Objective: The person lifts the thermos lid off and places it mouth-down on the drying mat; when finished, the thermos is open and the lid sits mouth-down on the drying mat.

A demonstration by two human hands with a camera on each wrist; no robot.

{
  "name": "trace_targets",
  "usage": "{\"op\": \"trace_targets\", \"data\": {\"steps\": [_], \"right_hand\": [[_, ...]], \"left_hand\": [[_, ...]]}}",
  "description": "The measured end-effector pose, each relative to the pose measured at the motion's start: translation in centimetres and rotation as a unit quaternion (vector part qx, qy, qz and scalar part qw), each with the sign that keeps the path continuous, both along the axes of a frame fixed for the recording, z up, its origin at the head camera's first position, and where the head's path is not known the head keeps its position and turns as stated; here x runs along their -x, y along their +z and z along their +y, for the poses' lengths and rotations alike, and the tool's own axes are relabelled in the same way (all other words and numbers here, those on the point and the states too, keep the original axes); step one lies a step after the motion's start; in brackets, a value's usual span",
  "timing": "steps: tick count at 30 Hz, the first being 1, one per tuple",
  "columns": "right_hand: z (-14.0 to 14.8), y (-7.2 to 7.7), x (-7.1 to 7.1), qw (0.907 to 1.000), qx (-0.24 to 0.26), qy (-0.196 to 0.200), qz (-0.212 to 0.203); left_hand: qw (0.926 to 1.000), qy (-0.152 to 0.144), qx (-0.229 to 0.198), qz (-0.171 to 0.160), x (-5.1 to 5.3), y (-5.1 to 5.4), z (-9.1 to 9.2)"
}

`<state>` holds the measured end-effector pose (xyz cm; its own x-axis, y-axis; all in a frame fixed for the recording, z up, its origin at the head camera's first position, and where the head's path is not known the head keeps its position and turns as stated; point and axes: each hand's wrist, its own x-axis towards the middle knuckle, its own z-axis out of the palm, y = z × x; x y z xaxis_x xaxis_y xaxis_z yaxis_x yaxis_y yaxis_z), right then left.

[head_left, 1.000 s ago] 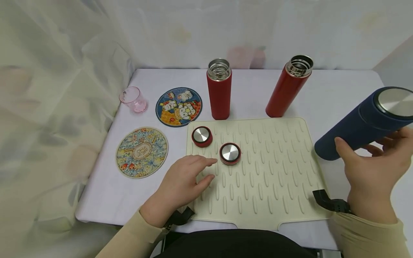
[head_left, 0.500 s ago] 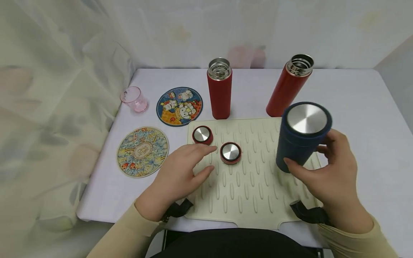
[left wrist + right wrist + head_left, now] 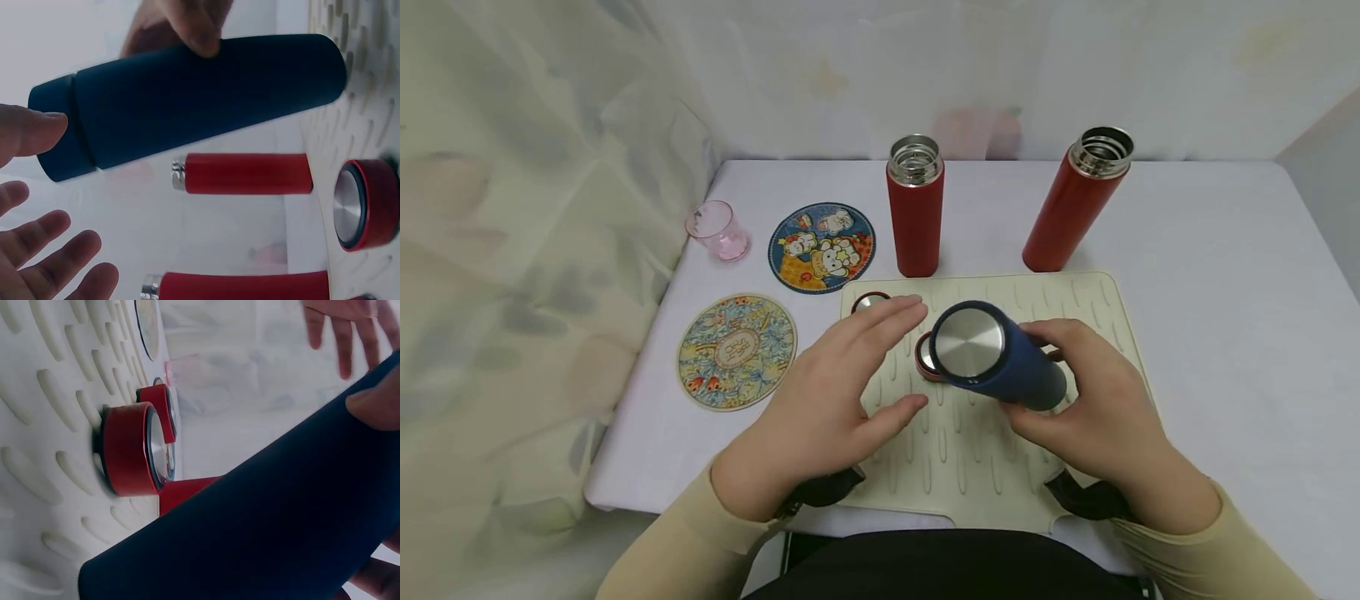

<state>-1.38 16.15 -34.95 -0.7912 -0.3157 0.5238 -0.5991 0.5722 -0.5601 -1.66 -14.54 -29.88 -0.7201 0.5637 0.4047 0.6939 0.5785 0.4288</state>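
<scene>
My right hand (image 3: 1093, 400) grips the body of a dark blue thermos (image 3: 1022, 367) above the ribbed mat. The bottle leans left, its steel-topped lid (image 3: 970, 342) pointing toward my left hand (image 3: 823, 392). That left hand hovers beside the lid, fingers extended and thumb apart. In the left wrist view its thumb (image 3: 31, 131) overlaps the lid; contact cannot be told. Two red screw caps with steel tops lie on the mat: the nearer cap (image 3: 128, 450) is partly behind the thermos in the head view, the farther cap (image 3: 870, 301) partly behind my left fingers.
Two lidless red thermoses stand behind the cream mat (image 3: 992, 492): a left thermos (image 3: 916, 225) and a right thermos (image 3: 1070, 217). To the left lie a blue cartoon coaster (image 3: 822, 248) and a floral coaster (image 3: 737, 352). A pink glass (image 3: 722, 233) stands near the table's left edge.
My right hand has carried the blue thermos from the far right leftward over the mat, tipping its lid toward my left hand. The left hand has risen slightly and spread toward it.
</scene>
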Motion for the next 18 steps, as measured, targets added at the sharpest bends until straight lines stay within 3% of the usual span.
{"op": "trace_targets", "data": {"steps": [6,12,18], "right_hand": [[-0.5,-0.1,-0.1,0.9985,-0.024,0.035,0.034],[-0.9,-0.4,-0.1,0.9958,-0.044,0.054,0.060],[-1.1,-0.4,-0.3,0.9945,-0.065,0.054,0.063]], "left_hand": [[0.9976,-0.067,-0.018,0.004,-0.3,0.8,0.6],[0.9909,-0.129,-0.016,0.036,-0.5,1.3,0.9],[0.9869,-0.154,-0.021,0.042,-0.6,1.3,1.0]]}}
